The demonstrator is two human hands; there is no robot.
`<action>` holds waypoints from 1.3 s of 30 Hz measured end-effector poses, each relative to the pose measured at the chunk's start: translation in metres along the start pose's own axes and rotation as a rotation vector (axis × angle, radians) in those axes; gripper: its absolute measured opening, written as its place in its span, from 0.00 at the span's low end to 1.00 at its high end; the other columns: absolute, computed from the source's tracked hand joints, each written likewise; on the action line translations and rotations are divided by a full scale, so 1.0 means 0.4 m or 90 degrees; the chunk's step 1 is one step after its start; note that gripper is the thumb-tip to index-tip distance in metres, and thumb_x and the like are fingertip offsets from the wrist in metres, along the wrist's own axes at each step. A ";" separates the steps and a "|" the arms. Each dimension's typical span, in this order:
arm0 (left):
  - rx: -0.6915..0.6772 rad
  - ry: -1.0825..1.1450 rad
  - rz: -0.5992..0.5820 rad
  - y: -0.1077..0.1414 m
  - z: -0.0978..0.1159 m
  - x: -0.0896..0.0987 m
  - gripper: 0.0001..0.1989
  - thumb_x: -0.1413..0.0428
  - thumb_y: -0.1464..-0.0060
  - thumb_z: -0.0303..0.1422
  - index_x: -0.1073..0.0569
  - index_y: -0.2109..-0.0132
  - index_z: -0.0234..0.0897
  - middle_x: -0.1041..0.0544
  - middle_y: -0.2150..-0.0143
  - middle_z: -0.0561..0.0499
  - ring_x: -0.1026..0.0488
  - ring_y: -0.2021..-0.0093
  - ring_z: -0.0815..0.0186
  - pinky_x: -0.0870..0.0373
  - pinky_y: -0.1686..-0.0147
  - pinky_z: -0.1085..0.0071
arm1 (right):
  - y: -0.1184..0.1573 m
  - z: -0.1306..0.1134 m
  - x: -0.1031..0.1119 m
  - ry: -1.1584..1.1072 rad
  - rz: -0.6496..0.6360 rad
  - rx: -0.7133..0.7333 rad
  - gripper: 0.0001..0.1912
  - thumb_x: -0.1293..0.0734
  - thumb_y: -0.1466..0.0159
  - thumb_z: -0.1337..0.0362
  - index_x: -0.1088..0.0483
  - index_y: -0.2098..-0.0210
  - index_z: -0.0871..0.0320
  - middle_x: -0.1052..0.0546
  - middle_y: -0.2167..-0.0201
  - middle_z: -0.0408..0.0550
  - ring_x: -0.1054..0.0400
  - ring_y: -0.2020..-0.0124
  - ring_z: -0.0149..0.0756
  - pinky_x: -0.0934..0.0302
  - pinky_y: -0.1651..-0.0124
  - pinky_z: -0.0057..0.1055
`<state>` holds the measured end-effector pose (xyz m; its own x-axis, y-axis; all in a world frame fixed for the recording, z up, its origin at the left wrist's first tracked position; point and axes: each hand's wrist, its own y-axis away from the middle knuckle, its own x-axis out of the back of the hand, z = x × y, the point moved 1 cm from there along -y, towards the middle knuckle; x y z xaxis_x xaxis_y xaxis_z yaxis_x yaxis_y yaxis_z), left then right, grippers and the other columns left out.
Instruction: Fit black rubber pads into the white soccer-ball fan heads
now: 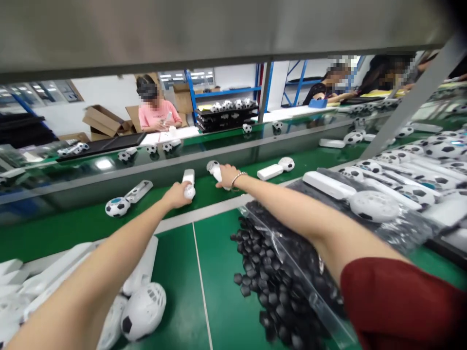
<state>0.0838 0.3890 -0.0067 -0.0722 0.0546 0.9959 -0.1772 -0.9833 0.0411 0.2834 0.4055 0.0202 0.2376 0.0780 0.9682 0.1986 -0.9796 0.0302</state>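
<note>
Left hand (pixel 176 195) pinches white unit (pixel 189 179) by its ball (pixel 189 192), handle (pixel 188 174) beyond the grip | right hand (pixel 228 175) wraps second unit (pixel 216 172), ball past fingertips | probably light, stiff, slick; handle likely surest hold

The white ball pieces (pixel 188 184) look like smooth plastic, and the little black bits (pixel 268 265) look like dull plastic. From here I see a shiny, crinkly plastic bag (pixel 308 287) on a smooth green table top (pixel 178 277). The red sleeve (pixel 397 296) is dull cloth, and the boxes (pixel 105 121) are cardboard.
</note>
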 end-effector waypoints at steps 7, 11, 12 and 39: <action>-0.134 0.010 0.070 0.287 0.112 0.137 0.29 0.47 0.53 0.43 0.39 0.45 0.35 0.40 0.45 0.44 0.33 0.52 0.51 0.35 0.54 0.59 | 0.388 0.012 0.068 -0.008 0.002 0.317 0.14 0.33 0.43 0.62 0.29 0.58 0.60 0.26 0.61 0.48 0.32 0.60 0.38 0.41 0.57 0.32; -0.214 -0.076 0.072 0.551 0.207 0.149 0.28 0.48 0.56 0.44 0.37 0.48 0.37 0.30 0.50 0.43 0.27 0.64 0.51 0.30 0.67 0.58 | 0.550 0.019 -0.015 0.021 -0.046 0.378 0.09 0.35 0.40 0.63 0.27 0.62 0.58 0.26 0.63 0.48 0.33 0.61 0.37 0.40 0.60 0.31; -0.237 -0.078 0.060 0.608 0.231 0.132 0.30 0.48 0.58 0.43 0.37 0.47 0.36 0.30 0.49 0.41 0.27 0.65 0.50 0.29 0.69 0.58 | 0.566 0.019 -0.044 0.031 -0.043 0.384 0.09 0.36 0.40 0.64 0.27 0.61 0.58 0.27 0.63 0.49 0.34 0.61 0.37 0.41 0.60 0.31; -0.166 0.029 -0.068 0.762 0.239 -0.065 0.15 0.52 0.48 0.43 0.33 0.62 0.35 0.32 0.62 0.45 0.30 0.64 0.56 0.32 0.68 0.63 | 0.593 -0.002 -0.132 -0.094 -0.032 0.375 0.05 0.37 0.40 0.70 0.29 0.66 0.61 0.26 0.66 0.48 0.34 0.63 0.33 0.42 0.58 0.28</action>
<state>0.1256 0.0713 -0.0122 -0.0820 0.1682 0.9823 -0.4328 -0.8939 0.1170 0.3173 0.1688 -0.0236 0.3354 0.1885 0.9230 0.6955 -0.7104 -0.1076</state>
